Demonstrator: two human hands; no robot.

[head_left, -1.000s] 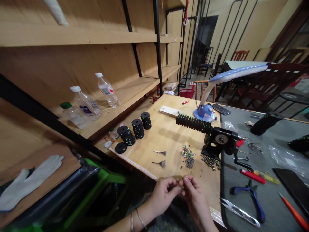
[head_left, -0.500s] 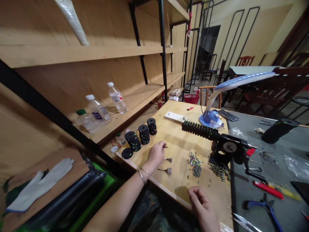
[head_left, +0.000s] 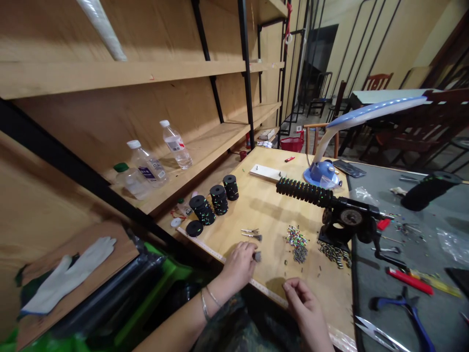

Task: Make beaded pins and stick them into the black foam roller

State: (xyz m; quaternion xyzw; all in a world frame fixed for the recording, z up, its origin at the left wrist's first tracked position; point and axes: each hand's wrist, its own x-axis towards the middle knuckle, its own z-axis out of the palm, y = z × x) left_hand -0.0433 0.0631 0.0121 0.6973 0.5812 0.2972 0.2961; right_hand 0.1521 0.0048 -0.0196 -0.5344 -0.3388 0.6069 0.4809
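A pale wooden shelving unit with black metal posts [head_left: 128, 74] stands left of the light wooden bench [head_left: 267, 212]. Beyond the shelving unit are a cream wall [head_left: 406, 36] and grey floor [head_left: 309, 118]; to its right, a reddish-brown wooden chair [head_left: 381, 77] beside a white-topped table [head_left: 388, 96].

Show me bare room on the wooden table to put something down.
The roomiest patch on the wooden table lies between the black spools and the ribbed rod, with the white board behind and brush-like pieces in front. A narrower strip runs between those pieces and the coloured beads. It's crowded around the crank device, where metal pieces lie.
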